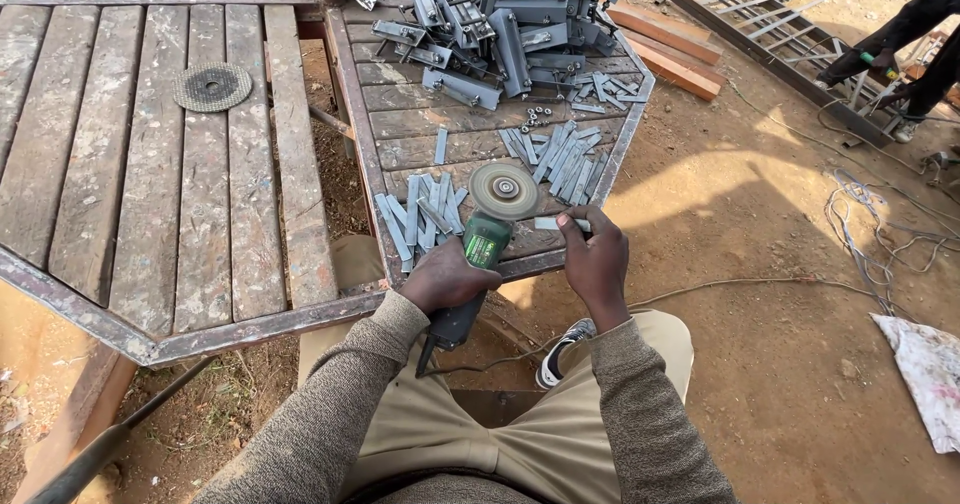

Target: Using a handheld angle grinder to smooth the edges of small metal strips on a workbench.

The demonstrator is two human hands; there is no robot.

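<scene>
We sit outdoors on bare red dirt [760,264], at the edge of a worktop [230,214] of weathered planks in a rusty steel frame. Our left hand [447,279] has its grip closed around a green grinder [478,264], whose disc [504,190] lies over the planks. Our right hand [597,254] pinches a small metal strip [556,224] at three o'clock of the disc. More strips [560,154] lie at twelve, brackets [510,24] heaped beyond. A spare disc [212,87] rests at ten o'clock. Cables [880,234] trail across the dirt.
</scene>
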